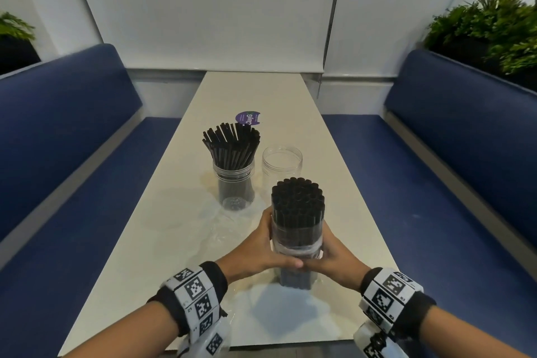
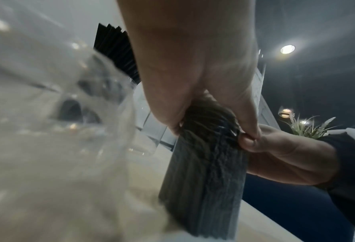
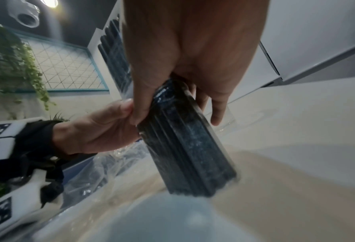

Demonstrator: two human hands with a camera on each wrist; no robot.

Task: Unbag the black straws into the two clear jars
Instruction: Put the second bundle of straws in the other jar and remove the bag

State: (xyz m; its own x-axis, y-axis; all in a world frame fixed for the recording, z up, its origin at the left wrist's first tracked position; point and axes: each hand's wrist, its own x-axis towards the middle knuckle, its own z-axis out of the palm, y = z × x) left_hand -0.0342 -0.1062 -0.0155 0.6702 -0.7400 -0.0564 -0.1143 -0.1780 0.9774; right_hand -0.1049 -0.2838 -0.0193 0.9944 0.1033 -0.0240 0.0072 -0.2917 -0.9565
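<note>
A tight bundle of black straws stands upright near the table's front edge, its lower part still inside a clear plastic bag bunched around its middle. My left hand grips the bundle from the left and my right hand from the right, thumbs meeting in front. In the left wrist view my left hand wraps the bundle; in the right wrist view my right hand wraps the bundle. Behind stand a clear jar full of fanned straws and an empty clear jar.
Loose clear plastic lies on the pale table left of the bundle. A purple round sticker sits behind the jars. Blue bench seats flank the table, with plants behind the backrests.
</note>
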